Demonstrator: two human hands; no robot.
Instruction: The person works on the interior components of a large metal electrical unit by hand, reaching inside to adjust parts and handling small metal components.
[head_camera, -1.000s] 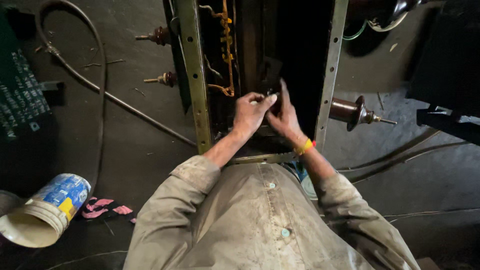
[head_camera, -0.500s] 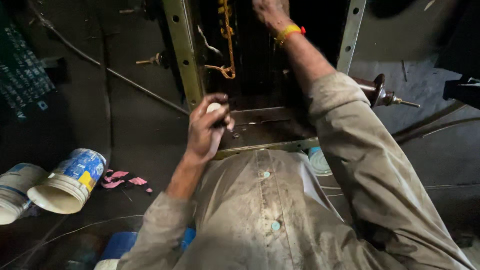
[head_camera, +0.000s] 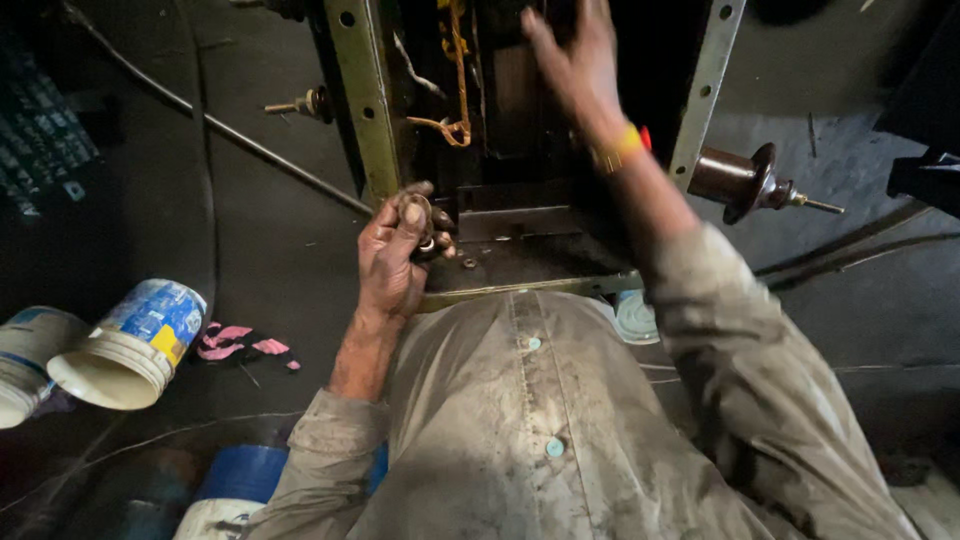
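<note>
**Head view: left hand holds small rings, right hand reaches into the frame**

Your left hand (head_camera: 398, 258) has its fingers curled shut around a few small metal rings (head_camera: 420, 225), thumb pressed over the top one; they sit just above the lower plate (head_camera: 520, 262) of the metal frame (head_camera: 362, 100). A loose washer (head_camera: 468, 264) lies on that plate, near your fingertips. Your right hand (head_camera: 572, 62) is raised with fingers spread loosely, holding nothing, up inside the dark opening beside a yellowish copper strip (head_camera: 456, 70). A yellow and red wristband (head_camera: 625, 148) circles that wrist. To the right, a brown insulator (head_camera: 745, 180) sticks out from the frame's upright. On the floor at left lie a tipped paint bucket (head_camera: 130, 345) and pink scraps (head_camera: 240, 340).
</note>
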